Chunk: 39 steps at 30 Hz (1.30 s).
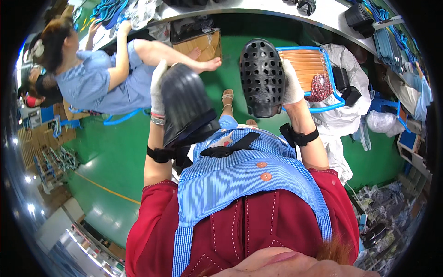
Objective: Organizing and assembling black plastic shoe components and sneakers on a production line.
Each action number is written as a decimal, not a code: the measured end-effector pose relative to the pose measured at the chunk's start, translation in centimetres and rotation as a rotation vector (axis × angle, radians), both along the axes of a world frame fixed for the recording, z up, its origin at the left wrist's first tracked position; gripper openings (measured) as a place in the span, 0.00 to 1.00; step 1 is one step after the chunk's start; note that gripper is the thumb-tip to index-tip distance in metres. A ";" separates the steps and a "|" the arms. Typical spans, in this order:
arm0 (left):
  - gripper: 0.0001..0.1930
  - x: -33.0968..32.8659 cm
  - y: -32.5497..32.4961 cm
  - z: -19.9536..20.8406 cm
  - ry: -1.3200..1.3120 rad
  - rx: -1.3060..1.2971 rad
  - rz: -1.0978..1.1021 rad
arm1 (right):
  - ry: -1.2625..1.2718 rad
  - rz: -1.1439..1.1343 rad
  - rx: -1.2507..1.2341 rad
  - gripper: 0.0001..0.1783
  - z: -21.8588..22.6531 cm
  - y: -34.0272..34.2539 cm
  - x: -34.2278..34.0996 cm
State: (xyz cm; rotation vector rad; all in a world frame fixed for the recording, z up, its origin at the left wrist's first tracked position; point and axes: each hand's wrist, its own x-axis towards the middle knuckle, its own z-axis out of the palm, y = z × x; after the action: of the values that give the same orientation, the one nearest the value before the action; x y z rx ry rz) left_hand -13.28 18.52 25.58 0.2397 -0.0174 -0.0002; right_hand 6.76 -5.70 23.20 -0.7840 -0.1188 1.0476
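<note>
My left hand (158,87), in a white glove, grips the outer edge of a smooth, dark, curved shell (187,104) with shallow lengthwise ridges. Most of its fingers are hidden behind the shell. My right hand (292,85), gloved as well, holds a black plastic shell full of round holes (262,76) by its right side. Both shells are raised in front of my apron (244,161), apart from each other, with the holed one a little higher in view.
A blue-framed chair with brown slats (304,64) stands beyond my right hand, a red patterned bundle (320,87) on it. White sacking (355,101) lies beside it. A long workbench (249,5) runs across the far side. At left sits a co-worker (97,83) handling blue straps.
</note>
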 end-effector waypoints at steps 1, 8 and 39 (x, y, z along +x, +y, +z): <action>0.37 1.8 0.6 1.7 0.082 -0.010 -0.040 | 0.076 -0.044 -0.013 0.25 -0.8 0.6 0.8; 0.14 13.6 6.3 1.3 0.582 0.537 0.238 | 0.254 -0.274 0.066 0.32 -3.9 3.2 7.0; 0.32 43.0 7.8 -1.0 0.236 1.143 -0.107 | 0.344 -0.383 -0.094 0.27 -6.6 10.7 24.7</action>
State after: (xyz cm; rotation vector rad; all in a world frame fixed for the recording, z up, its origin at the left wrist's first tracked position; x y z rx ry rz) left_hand 29.74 26.32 24.57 1.3801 0.2119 -0.1487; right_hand 31.41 5.03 16.60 -0.6666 0.3637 0.8109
